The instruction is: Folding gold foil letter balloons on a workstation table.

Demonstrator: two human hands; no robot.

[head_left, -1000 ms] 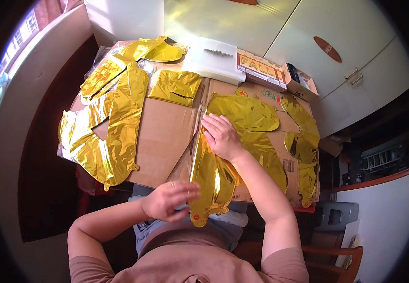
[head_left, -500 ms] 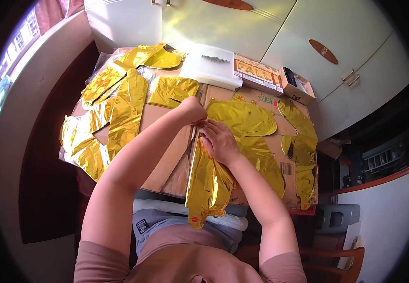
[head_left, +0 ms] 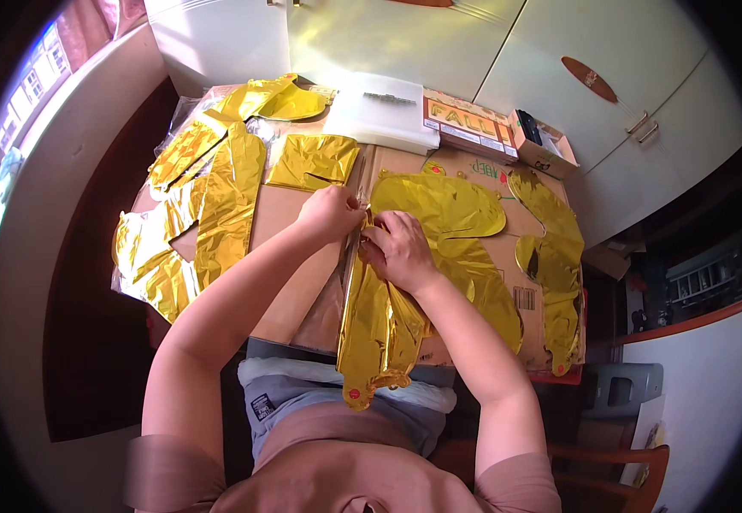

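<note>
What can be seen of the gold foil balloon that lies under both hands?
The gold foil balloon is flat, not blown up, shiny and wrinkled like thin metal film. It is long and lies on the cardboard, with its lower end hanging over the table's near edge above the person's lap; a small red spot shows near that tip. The right hand presses on its upper part, and the left hand pinches at its top end with the fingers.
</note>
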